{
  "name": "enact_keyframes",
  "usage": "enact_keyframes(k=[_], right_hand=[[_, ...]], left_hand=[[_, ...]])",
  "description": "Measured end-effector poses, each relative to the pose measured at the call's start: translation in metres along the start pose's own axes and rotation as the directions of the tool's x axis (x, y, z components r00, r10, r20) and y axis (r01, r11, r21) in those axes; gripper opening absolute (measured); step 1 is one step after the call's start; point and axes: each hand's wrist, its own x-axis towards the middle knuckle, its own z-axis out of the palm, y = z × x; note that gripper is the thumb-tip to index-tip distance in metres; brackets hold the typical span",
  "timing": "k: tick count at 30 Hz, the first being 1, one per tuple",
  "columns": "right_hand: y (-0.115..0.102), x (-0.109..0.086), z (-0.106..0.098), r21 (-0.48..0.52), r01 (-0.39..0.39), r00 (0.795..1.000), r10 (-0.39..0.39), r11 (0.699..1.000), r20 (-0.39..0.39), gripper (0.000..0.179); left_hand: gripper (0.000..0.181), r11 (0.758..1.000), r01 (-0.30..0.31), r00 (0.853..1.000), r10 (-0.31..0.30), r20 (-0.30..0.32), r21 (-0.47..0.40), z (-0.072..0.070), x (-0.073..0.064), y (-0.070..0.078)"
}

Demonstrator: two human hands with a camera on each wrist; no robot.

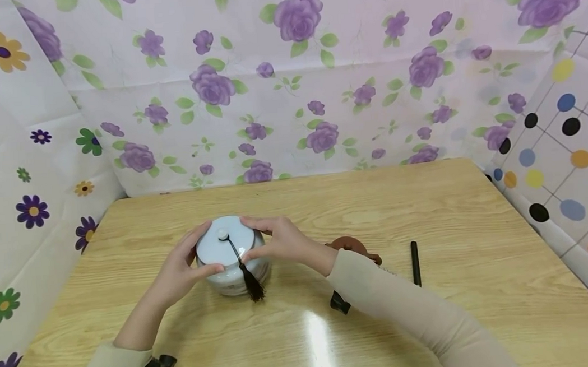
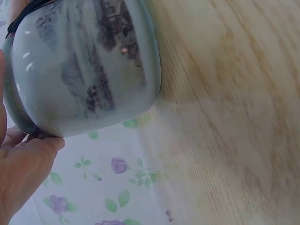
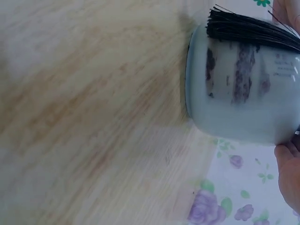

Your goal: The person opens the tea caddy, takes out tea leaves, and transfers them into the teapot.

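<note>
A pale porcelain jar (image 2: 84, 70) with a dark landscape painted on its side stands upright on the table. Its flat lid (image 1: 217, 247) is on top, with a round white knob and a black tassel (image 1: 252, 284) that hangs down the front. My left hand (image 1: 180, 266) grips the jar's left side close to the lid's rim, thumb in front. On the opposite side my right hand (image 1: 279, 240) holds it, with the thumb near the tassel cord. In the right wrist view, fingertips touch the jar's upper wall. Exactly how far the fingers rest on lid or body is unclear.
A brown clay object (image 1: 348, 243), perhaps a teapot, is partly hidden behind the right forearm. Farther right lies a thin black stick (image 1: 415, 263). The wood-grain table (image 1: 293, 340) is bordered by a flowered cloth (image 1: 270, 123) at the back and patterned cloths at both sides.
</note>
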Motion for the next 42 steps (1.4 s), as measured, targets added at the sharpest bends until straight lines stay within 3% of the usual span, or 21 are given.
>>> enact_keyframes(k=[7,20,32,42], right_hand=[[0.002,-0.002,0.001,-0.036,0.034,0.999,-0.034,0.999,-0.008,0.080],[0.000,-0.001,-0.003,-0.065,0.045,0.999,-0.045,0.997,0.008,0.079],[-0.002,-0.002,0.000,-0.088,0.025,0.999,-0.021,0.996,0.039,0.080],[-0.002,0.000,-0.012,-0.127,0.001,0.992,0.015,0.992,0.122,0.081]], left_hand=[[0.086,0.999,-0.050,0.999,0.050,-0.018,0.002,0.001,-0.001,0.001],[0.088,0.999,-0.034,0.999,0.035,-0.023,0.037,0.004,0.001,0.000],[0.087,0.997,0.038,0.999,-0.038,-0.010,0.060,0.007,-0.008,0.000],[0.087,0.992,0.087,0.996,-0.087,0.005,0.089,0.009,0.001,0.003]])
